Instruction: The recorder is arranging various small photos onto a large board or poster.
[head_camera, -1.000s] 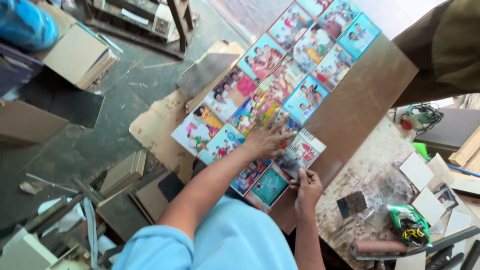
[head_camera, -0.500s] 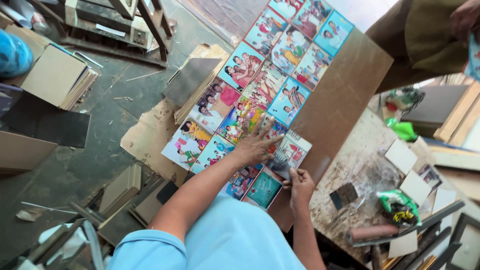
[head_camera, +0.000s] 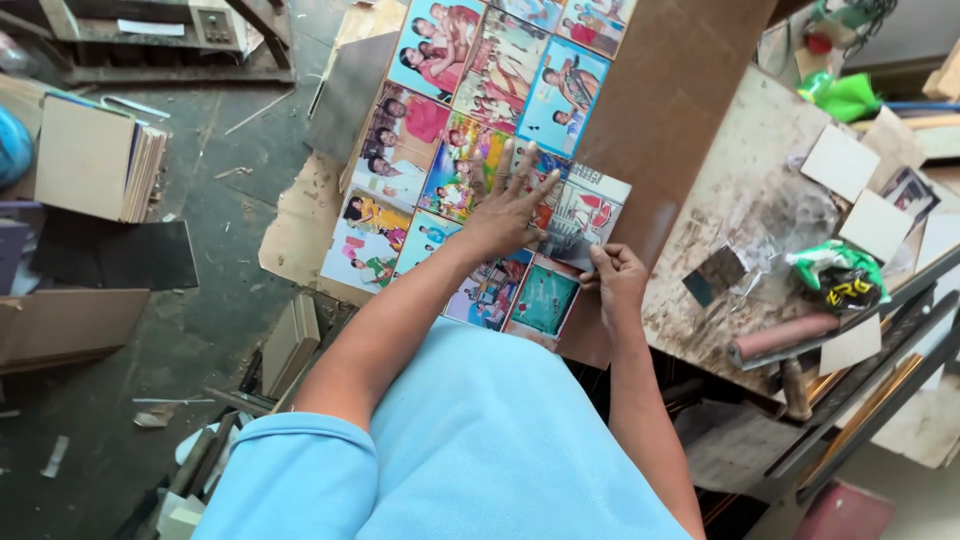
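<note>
The person wears a plain light-blue top with short sleeves, the fabric smooth and without print, pocket or buttons in view. The sleeve hem at seven o'clock ends above the elbow, leaving both forearms bare. The left hand and the right hand are bare too: no gloves, and no ring, watch or bracelet that I can make out.

Place: a small workshop where pictures get stuck onto boards.
Work table: a scratched, stained table with a big brown board on it.
Pictures: rows of bright photo prints lie on the board.
Tools: a roller and small cut squares.
Floor: dusty concrete floor with board stacks and scraps.
</note>
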